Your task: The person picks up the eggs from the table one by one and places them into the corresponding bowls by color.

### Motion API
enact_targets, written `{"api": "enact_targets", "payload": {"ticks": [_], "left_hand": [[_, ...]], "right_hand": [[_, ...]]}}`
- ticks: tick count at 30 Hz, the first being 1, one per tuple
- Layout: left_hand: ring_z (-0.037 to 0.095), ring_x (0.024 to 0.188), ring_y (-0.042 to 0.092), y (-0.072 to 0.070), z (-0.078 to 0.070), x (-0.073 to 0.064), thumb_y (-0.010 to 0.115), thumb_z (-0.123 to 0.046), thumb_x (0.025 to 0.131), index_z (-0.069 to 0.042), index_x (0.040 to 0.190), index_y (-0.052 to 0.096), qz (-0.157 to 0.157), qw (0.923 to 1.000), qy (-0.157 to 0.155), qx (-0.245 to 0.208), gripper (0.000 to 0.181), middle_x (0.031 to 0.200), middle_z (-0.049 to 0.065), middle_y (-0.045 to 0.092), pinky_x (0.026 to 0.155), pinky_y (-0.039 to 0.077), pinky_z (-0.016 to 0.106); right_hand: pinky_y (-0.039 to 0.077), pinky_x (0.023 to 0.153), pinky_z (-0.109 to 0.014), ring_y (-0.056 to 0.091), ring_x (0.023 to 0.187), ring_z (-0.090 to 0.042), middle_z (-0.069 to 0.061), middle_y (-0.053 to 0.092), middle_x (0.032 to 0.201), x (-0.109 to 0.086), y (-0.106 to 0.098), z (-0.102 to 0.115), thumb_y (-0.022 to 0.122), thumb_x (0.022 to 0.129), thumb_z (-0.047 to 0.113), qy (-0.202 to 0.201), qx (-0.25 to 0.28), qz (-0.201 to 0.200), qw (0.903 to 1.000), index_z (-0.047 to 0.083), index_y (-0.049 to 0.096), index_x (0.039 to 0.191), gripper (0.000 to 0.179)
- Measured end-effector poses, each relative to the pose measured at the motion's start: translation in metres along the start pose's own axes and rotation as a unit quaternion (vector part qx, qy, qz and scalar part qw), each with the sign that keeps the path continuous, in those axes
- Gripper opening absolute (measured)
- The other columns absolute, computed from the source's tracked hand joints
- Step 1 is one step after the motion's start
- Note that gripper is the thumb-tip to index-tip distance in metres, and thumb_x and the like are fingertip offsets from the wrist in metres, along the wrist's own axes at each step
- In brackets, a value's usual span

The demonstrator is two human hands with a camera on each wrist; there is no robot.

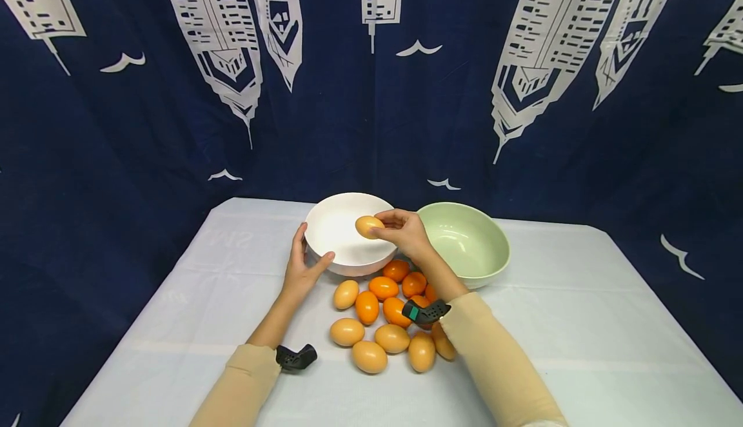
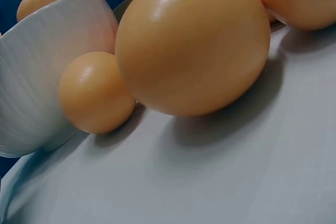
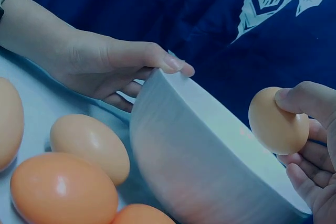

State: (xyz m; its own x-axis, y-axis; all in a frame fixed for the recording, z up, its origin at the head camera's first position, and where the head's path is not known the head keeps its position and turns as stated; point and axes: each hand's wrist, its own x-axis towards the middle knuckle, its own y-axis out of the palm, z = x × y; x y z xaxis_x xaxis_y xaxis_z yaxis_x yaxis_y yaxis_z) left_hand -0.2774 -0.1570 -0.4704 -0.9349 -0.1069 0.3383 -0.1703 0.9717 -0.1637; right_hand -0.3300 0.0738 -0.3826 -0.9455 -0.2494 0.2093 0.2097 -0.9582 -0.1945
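A light-brown egg (image 1: 368, 226) is pinched between the thumb and fingers of my right hand (image 1: 406, 232), over the white bowl (image 1: 339, 260). In the right wrist view, this egg (image 3: 275, 121) shows near the bowl's rim, with the thumb pressed on its upper side. My left hand (image 1: 302, 271) grips the white bowl at its left side, thumb and fingers spread along the rim. The right wrist view shows the left thumb (image 3: 170, 62) at the rim and other fingers behind the wall. The inside of the white bowl that shows in the head view is bare.
Right of the white bowl stands a green bowl (image 1: 470, 253), partly behind the right forearm. Several light-brown eggs (image 1: 369, 357) and deeper orange eggs (image 1: 367, 307) lie loose in front of the bowls, some hidden under the right wrist. A dark-blue curtain (image 1: 371, 124) hangs behind the white-covered table (image 1: 580, 324).
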Motion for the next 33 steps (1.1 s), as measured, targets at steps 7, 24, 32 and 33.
{"api": "enact_targets", "payload": {"ticks": [7, 24, 32, 33], "left_hand": [[0.030, 0.147, 0.013, -0.001, -0.001, -0.001, 0.069, -0.023, 0.089, -0.012, 0.155, 0.014, -0.001, 1.0000, 0.002, 0.000, 0.087, 0.161, 0.013, 0.011, 0.114, 0.017, 0.054], [0.030, 0.147, 0.014, 0.001, 0.000, -0.001, 0.071, -0.022, 0.089, -0.014, 0.155, 0.015, -0.002, 1.0000, 0.002, -0.006, 0.087, 0.161, 0.012, 0.012, 0.113, 0.018, 0.055], [0.032, 0.147, 0.013, 0.000, -0.001, -0.001, 0.068, -0.022, 0.091, -0.013, 0.156, 0.013, 0.001, 1.0000, 0.001, 0.004, 0.086, 0.161, 0.013, 0.010, 0.113, 0.017, 0.056], [0.032, 0.147, 0.012, 0.000, -0.001, -0.001, 0.068, -0.022, 0.091, -0.012, 0.156, 0.013, 0.002, 1.0000, 0.002, 0.004, 0.085, 0.161, 0.013, 0.010, 0.113, 0.016, 0.056]], "right_hand": [[0.053, 0.086, -0.030, 0.065, 0.095, -0.025, -0.017, 0.069, 0.106, 0.010, 0.015, -0.003, 0.080, 0.080, 0.005, 0.004, -0.035, 0.010, 0.9993, -0.007, 0.068, 0.108, 0.032], [0.053, 0.084, -0.030, 0.064, 0.092, -0.023, -0.010, 0.070, 0.100, 0.022, 0.036, -0.003, 0.082, 0.077, 0.014, 0.023, -0.175, 0.042, 0.9833, -0.001, 0.070, 0.103, 0.032], [0.050, 0.086, -0.028, 0.060, 0.090, -0.019, -0.006, 0.069, 0.094, 0.023, 0.042, -0.001, 0.084, 0.075, 0.013, 0.018, -0.317, 0.136, 0.9386, 0.001, 0.071, 0.099, 0.030], [0.050, 0.086, -0.028, 0.059, 0.089, -0.019, -0.005, 0.069, 0.093, 0.024, 0.043, -0.001, 0.084, 0.075, 0.013, 0.022, -0.328, 0.145, 0.9332, 0.002, 0.071, 0.099, 0.030]]}}
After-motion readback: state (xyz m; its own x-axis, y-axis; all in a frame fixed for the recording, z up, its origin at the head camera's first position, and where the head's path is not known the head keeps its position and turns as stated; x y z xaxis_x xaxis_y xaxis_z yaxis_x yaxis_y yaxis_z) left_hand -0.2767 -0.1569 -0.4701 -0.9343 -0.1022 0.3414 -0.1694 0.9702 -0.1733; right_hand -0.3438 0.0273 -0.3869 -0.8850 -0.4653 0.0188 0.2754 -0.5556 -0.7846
